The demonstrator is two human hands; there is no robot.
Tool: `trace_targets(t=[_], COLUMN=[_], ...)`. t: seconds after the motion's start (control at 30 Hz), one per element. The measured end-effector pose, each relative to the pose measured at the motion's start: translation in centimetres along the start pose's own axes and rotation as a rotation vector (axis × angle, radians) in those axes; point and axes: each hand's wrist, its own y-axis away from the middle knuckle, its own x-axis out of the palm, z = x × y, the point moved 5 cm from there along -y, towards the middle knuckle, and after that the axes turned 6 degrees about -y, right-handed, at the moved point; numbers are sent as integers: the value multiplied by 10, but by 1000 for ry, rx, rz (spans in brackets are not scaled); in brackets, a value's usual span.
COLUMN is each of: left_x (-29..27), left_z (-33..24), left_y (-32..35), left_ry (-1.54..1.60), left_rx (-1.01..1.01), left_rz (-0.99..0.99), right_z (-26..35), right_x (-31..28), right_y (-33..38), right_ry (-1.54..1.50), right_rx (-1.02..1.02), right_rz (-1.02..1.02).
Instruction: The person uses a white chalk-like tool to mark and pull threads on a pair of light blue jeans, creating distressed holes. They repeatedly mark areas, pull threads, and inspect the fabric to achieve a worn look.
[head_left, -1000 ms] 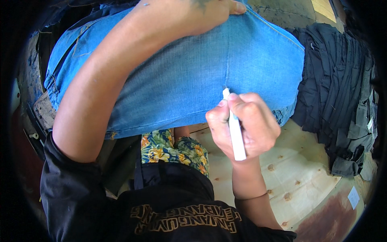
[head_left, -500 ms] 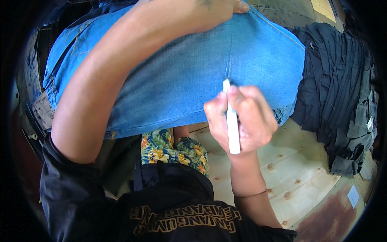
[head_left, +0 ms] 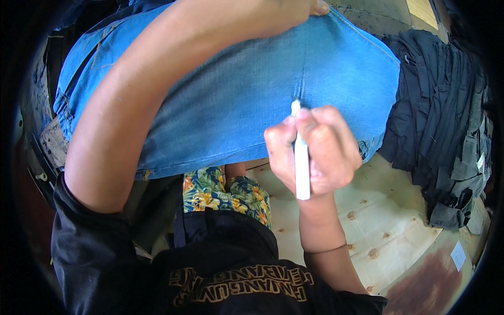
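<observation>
A piece of blue denim, apparently a garment (head_left: pixel 236 100), is spread across in front of me, with stitched seams and loose brown threads along its edges. My right hand (head_left: pixel 320 149) is closed round a slim white stick-shaped tool (head_left: pixel 302 170). The tool's pale tip meets the denim, just below a few short creased or worn lines in the cloth. At the top, my left hand (head_left: pixel 283 13) reaches over the denim and grips it by its seamed far edge. Only one fingertip shows there; the other fingers are hidden or cut off by the picture's edge.
Dark cloth pieces (head_left: pixel 430 115) lie in a long layered pile on the right. Below it are pale wooden boards (head_left: pixel 378 220) and a small white paper (head_left: pixel 458 255). More dark fabric (head_left: pixel 68 23) lies behind the denim at the upper left.
My left hand and the denim's right side have shifted slightly to the right. The tool's tip has barely moved, and the lines above it look more distinct.
</observation>
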Motion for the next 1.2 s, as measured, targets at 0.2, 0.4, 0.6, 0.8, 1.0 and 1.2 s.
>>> trace_targets(t=[0.2,0.4,0.6,0.8,1.0,1.2], left_x=[3,2,-5,5,10,-17], left_z=[10,4,-17,7,-5,12], left_y=[3,8,8,-3,-13,2], left_ry=[48,105,-53,-12,-33,-405], left_rx=[227,109,159,-89,129,182], left_rz=[-98,-69,-190,46,57,30], right_z=[-8,-7,-4,-8,-20,3], right_x=[-2,2,-3,2,-31,-51], right_y=[0,0,0,5,8,-6], right_ry=[-74,-11,-125,-44,-315,-393], right_rx=[-12,9,25,55,215,291], right_rz=[-146,-97,-143,-42,-260,-129])
